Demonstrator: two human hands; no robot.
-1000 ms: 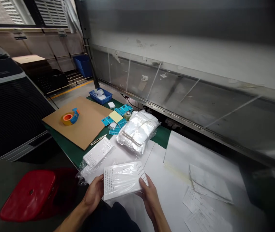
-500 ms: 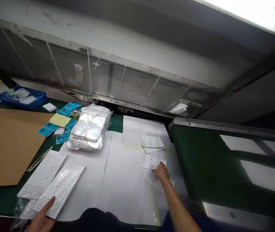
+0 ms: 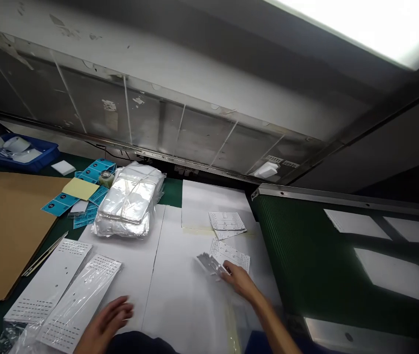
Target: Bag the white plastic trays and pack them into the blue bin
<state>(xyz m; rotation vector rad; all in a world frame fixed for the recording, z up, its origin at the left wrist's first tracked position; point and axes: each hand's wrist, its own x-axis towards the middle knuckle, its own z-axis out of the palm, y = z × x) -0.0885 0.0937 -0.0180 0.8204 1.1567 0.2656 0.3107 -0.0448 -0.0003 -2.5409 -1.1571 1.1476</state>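
Observation:
In the head view my right hand (image 3: 242, 280) pinches a small printed card (image 3: 209, 263), tilted up off the table and partly blurred; it seems to be in a clear bag. Just behind it lies another printed card (image 3: 231, 253) on the white sheet. My left hand (image 3: 108, 322) is empty, fingers loosely apart, held over the white sheet to the right of a long white perforated panel (image 3: 80, 302) in clear plastic. A second perforated panel (image 3: 49, 282) lies to the left of that one.
A tied stack of clear bags (image 3: 130, 194) stands at the back left, beside blue labels (image 3: 60, 204) and a yellow pad (image 3: 80, 189). Tweezers (image 3: 45, 254) lie by the brown cardboard (image 3: 6, 231). A green conveyor (image 3: 305, 255) with white pieces runs at right.
My left hand has let go of the wrapped panel and moved right. The right hand has lifted the small card off the table and shifted it left. The view has turned slightly.

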